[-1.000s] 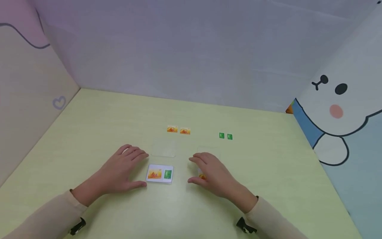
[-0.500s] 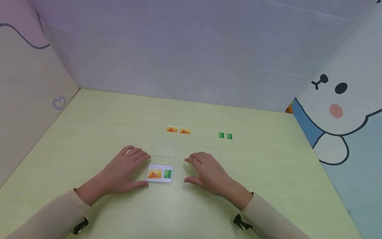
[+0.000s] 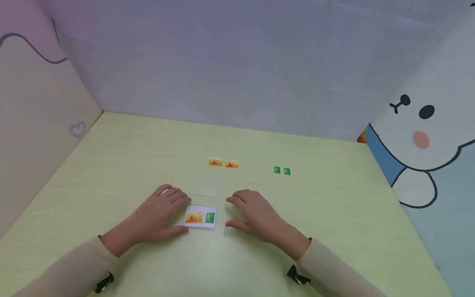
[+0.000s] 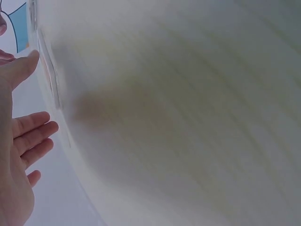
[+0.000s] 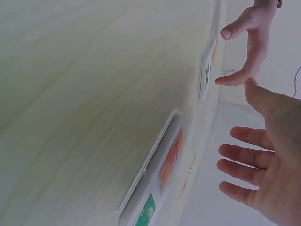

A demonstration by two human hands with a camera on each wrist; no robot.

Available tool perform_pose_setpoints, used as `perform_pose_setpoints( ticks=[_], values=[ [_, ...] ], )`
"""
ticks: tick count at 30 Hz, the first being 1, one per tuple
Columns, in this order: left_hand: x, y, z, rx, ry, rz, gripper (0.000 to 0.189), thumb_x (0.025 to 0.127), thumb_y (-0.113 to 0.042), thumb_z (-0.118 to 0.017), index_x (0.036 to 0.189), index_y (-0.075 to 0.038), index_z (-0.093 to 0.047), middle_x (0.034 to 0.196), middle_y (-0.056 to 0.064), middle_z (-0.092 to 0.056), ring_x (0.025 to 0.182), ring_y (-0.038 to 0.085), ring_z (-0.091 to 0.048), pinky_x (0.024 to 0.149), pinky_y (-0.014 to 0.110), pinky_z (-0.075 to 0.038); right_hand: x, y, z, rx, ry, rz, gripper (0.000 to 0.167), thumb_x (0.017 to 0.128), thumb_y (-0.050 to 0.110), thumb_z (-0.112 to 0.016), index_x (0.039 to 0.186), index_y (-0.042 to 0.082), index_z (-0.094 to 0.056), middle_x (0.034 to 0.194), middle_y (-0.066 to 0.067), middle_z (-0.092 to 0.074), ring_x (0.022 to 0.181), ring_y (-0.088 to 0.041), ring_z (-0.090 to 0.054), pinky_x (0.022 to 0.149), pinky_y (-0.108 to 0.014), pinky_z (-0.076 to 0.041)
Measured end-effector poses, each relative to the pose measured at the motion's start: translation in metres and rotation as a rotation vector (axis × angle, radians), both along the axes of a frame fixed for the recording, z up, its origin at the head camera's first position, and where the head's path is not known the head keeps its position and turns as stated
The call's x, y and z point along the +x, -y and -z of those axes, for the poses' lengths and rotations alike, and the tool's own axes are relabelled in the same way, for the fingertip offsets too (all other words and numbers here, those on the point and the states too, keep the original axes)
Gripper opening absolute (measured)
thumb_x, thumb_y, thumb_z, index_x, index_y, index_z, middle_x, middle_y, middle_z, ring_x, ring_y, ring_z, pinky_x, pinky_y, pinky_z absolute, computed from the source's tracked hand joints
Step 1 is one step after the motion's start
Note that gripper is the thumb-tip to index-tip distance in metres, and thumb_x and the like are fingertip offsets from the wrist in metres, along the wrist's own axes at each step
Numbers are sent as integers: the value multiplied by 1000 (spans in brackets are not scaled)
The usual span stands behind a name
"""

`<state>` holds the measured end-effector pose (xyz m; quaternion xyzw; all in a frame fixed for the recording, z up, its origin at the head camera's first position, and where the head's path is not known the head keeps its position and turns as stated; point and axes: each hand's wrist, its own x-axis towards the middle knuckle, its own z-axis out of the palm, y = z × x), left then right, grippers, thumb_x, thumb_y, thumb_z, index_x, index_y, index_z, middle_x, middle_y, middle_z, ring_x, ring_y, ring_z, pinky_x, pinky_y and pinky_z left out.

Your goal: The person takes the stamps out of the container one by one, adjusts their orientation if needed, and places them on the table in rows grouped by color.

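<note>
My left hand (image 3: 160, 216) is spread beside the left edge of a white card (image 3: 200, 216) bearing an orange picture and a green one. Its thumb and fingers lie at that edge; whether they touch it I cannot tell. To the right, my right hand (image 3: 256, 216) hovers with fingers apart and holds nothing. Below it, the right wrist view shows a second white case (image 5: 157, 181) with an orange picture (image 5: 172, 157) and a green picture (image 5: 146, 210), which the hand hides in the head view. Behind the first card lies a clear plate (image 3: 205, 186).
Two small orange picture pieces (image 3: 224, 163) lie farther back on the pale table (image 3: 148, 140). Two small green pieces (image 3: 282, 170) sit to their right. Another faint clear plate (image 3: 265, 192) lies partly behind the right hand. Walls (image 3: 237, 66) enclose the back and sides.
My left hand has moved a little right, to the card's left edge. My right hand has shifted left toward the card. The cards and small pieces stay in place.
</note>
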<state>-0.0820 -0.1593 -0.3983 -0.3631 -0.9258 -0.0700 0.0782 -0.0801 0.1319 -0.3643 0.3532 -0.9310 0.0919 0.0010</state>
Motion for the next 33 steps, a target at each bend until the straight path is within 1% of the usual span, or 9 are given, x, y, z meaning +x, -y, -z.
perform_pose_setpoints(
  ticks=[4,8,12,20,33],
  values=[
    [0,0,0,-10,-3,2,61,74,-53,-73,116,-11,-62,114,0,-66,112,21,-57,106,45,-34,0,4,0,1,13,-4,56,87,50,-64,128,13,-57,124,0,-62,120,-17,-54,104,-36,-43],
    [0,0,-1,0,0,9,59,75,-52,-74,115,-11,-62,113,1,-66,112,22,-57,105,45,-35,-1,7,-1,1,23,-6,56,87,50,-64,129,13,-57,124,0,-62,120,-17,-55,104,-36,-43],
    [0,-1,0,11,25,0,58,75,-50,-74,116,-11,-62,115,1,-66,113,22,-57,104,46,-37,-3,11,-2,13,33,-12,56,88,50,-63,129,14,-57,125,0,-62,120,-17,-54,105,-35,-43],
    [-1,-2,1,36,75,-6,56,76,-49,-74,117,-12,-62,115,0,-66,114,22,-57,104,47,-37,-4,18,-3,34,55,-15,56,88,51,-63,130,15,-56,126,0,-62,121,-17,-54,106,-35,-42],
    [-1,-2,3,46,72,-9,55,76,-48,-74,116,-12,-62,114,-1,-66,113,21,-57,104,47,-37,-7,29,-3,46,58,-40,55,89,52,-60,130,15,-56,126,1,-62,121,-16,-54,105,-34,-43]
  ],
)
